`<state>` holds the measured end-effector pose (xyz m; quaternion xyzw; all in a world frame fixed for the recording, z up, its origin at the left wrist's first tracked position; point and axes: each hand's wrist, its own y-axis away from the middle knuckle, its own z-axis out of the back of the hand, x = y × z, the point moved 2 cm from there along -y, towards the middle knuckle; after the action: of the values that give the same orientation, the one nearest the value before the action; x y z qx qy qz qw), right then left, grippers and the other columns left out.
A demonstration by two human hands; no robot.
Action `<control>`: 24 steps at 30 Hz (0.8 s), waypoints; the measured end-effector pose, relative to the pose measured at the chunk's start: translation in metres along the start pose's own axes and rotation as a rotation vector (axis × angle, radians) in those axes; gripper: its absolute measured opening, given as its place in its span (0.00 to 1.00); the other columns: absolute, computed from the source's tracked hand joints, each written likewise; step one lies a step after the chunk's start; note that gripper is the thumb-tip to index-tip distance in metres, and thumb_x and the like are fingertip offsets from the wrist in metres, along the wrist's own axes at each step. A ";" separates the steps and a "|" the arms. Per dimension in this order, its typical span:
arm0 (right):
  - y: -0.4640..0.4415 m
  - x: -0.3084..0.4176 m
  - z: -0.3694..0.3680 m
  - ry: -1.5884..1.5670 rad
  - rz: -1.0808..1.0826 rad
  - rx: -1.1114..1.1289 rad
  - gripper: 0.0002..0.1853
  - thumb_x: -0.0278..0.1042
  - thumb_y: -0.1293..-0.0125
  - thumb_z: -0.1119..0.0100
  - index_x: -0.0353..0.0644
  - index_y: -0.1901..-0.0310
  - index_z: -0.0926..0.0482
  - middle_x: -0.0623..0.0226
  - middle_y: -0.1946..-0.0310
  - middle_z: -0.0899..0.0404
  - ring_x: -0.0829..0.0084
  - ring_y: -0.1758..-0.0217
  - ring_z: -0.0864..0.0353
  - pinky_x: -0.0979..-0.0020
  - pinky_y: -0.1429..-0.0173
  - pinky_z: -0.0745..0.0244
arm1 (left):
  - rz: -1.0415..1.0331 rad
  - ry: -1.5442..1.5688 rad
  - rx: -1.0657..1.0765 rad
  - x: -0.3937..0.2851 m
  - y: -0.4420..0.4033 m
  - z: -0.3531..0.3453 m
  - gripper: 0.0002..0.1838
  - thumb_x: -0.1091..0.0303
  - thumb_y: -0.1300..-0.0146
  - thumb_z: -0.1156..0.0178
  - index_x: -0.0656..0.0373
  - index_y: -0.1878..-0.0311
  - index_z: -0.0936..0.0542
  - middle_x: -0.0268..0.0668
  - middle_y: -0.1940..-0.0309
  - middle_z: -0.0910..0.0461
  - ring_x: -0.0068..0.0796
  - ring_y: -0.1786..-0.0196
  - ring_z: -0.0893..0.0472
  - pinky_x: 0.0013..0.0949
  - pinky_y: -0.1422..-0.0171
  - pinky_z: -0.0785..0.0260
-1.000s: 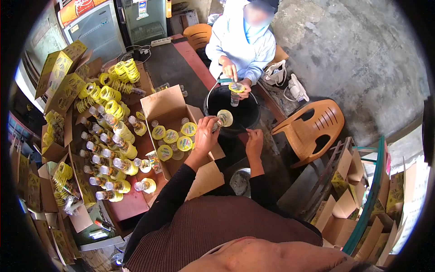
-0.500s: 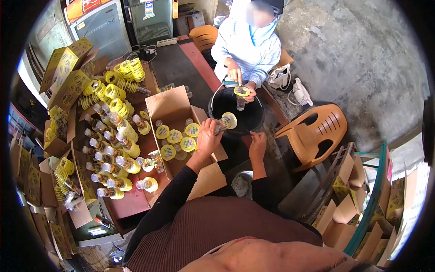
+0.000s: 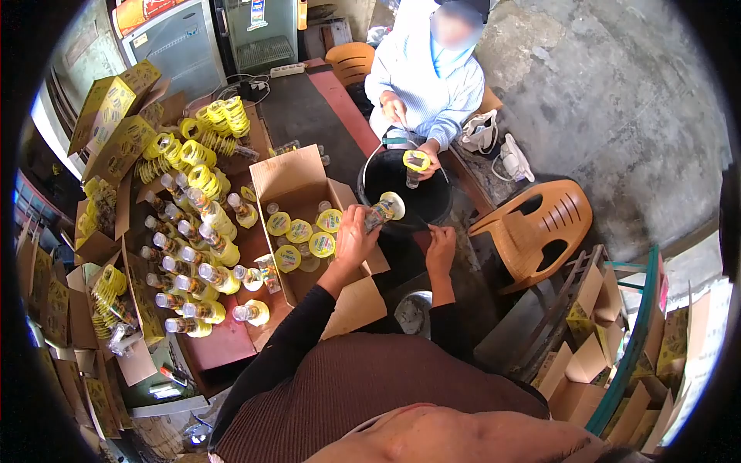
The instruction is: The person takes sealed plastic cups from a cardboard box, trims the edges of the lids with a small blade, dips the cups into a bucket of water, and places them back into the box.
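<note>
Gripping a cup (image 3: 380, 212) at the middle of the frame, the left hand (image 3: 357, 236) has its fingers clamped round the clear, smooth body, its flared round rim tilted toward the black bucket (image 3: 386, 171). The right hand (image 3: 441, 251) curls just below the bucket; whether its fingers close on anything, I cannot tell. Several yellow-lidded cups (image 3: 322, 245) already lie in the box (image 3: 282, 176) of stiff brown cardboard, which looks part-filled; many bottles (image 3: 220, 278) crowd the table (image 3: 224, 347) at left, outside it. Stacked rings (image 3: 231, 117), glossy yellow, fill the upper left.
</note>
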<state>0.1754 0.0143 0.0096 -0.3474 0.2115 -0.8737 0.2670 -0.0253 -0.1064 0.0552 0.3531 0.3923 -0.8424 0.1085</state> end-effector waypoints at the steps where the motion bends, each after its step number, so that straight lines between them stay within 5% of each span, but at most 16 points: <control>1: 0.001 0.000 0.000 0.000 -0.003 0.007 0.10 0.19 0.35 0.43 0.37 0.55 0.17 0.60 0.63 0.29 0.58 0.56 0.26 0.60 0.50 0.26 | 0.011 0.002 0.007 0.000 0.002 0.000 0.22 0.75 0.52 0.29 0.61 0.53 0.26 0.46 0.56 0.24 0.53 0.51 0.24 0.48 0.46 0.30; 17: 0.028 0.028 0.003 -0.120 0.035 -0.037 0.08 0.19 0.35 0.41 0.37 0.56 0.17 0.61 0.63 0.29 0.59 0.58 0.26 0.61 0.53 0.28 | 0.119 0.175 -0.043 -0.002 0.020 0.030 0.20 0.73 0.49 0.27 0.63 0.55 0.25 0.45 0.59 0.21 0.47 0.54 0.19 0.42 0.49 0.25; 24: 0.065 0.048 -0.021 -0.259 0.062 0.113 0.10 0.19 0.38 0.41 0.39 0.56 0.16 0.59 0.63 0.28 0.58 0.59 0.25 0.60 0.54 0.28 | 0.367 0.302 -0.004 0.017 0.040 0.038 0.21 0.70 0.48 0.25 0.63 0.54 0.24 0.46 0.58 0.17 0.42 0.54 0.16 0.39 0.49 0.24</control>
<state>0.1519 -0.0611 -0.0167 -0.4348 0.1367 -0.8235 0.3379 -0.0383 -0.1595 0.0370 0.5404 0.3350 -0.7454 0.2004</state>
